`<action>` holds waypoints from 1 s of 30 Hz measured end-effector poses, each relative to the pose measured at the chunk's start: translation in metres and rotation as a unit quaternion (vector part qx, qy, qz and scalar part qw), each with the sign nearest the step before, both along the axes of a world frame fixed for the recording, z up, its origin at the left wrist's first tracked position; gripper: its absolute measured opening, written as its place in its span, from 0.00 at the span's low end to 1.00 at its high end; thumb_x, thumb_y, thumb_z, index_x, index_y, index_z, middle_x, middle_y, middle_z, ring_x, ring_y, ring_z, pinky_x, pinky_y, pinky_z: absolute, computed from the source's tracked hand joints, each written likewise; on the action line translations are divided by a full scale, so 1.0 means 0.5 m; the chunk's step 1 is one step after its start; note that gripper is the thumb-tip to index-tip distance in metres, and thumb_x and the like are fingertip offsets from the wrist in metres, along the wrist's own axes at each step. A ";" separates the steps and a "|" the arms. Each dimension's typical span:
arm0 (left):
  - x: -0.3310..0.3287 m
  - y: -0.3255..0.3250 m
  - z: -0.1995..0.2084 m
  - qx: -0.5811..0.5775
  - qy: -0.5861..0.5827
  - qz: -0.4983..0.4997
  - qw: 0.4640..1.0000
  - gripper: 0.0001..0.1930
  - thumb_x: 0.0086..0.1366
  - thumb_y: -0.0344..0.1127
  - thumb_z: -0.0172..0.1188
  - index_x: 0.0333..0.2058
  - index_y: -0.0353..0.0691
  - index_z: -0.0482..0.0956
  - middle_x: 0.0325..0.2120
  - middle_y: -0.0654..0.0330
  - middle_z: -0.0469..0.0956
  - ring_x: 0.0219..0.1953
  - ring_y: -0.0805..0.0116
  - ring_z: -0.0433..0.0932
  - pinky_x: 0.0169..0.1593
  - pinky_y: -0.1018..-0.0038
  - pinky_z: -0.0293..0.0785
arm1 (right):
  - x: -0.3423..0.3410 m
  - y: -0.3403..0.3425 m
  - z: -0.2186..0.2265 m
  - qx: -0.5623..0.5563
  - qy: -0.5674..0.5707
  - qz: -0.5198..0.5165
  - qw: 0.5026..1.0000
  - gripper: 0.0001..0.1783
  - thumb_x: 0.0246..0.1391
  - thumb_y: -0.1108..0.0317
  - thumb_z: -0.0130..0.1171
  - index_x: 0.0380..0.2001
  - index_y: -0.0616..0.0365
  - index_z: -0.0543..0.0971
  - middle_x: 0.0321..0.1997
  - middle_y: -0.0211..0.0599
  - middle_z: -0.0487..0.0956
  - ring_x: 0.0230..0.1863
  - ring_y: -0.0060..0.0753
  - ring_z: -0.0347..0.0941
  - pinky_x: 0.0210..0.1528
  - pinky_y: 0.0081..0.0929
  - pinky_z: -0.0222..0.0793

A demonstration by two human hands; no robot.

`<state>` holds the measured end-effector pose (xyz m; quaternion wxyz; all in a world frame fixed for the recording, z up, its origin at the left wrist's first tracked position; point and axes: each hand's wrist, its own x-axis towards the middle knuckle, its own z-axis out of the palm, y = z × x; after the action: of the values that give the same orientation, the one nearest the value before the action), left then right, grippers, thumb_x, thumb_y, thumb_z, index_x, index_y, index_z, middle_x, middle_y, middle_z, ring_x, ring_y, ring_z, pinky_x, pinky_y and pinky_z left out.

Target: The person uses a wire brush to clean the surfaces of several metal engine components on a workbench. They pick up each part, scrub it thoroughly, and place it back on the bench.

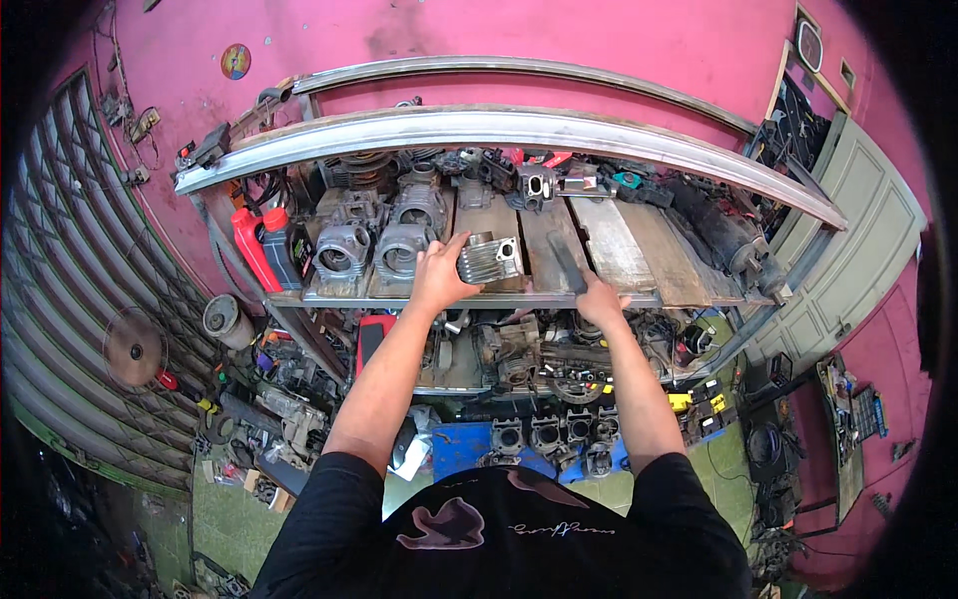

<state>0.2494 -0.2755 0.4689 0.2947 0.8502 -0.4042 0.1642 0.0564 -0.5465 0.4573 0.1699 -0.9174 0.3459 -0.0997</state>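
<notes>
At the front of the wooden shelf (546, 283) sits a silver finned engine cylinder (483, 264), its flat face with openings turned to the right. My left hand (444, 272) is closed on the cylinder's left side, thumb and fingers against the fins. To the right of it, my right hand (602, 302) grips a dark, long, flat tool (566, 262); blur keeps its exact kind from showing. The tool points up and away over the boards, apart from the cylinder.
Grey engine casings (401, 250) stand left of the cylinder, beside red and black oil bottles (271, 248). A metal rail (499, 124) crosses above the shelf. A dark muffler-like part (714, 230) lies at the right. Several engine parts fill the lower shelf (459, 377).
</notes>
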 end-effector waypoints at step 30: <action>0.001 -0.007 0.049 -0.025 0.165 0.004 0.986 0.53 0.39 0.41 0.82 0.68 0.52 0.69 0.52 0.48 0.84 0.53 0.42 0.83 0.56 0.52 0.80 | 0.031 0.310 0.002 -0.262 -0.236 0.114 0.929 0.40 0.59 0.60 0.67 0.74 0.38 0.68 0.38 0.38 0.85 0.46 0.44 0.74 0.52 0.49 0.54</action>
<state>0.2500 -0.2791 0.4934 0.3781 0.8597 -0.3419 0.0332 0.0721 -0.3915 0.4580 0.0107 -0.9124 0.1504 -0.3805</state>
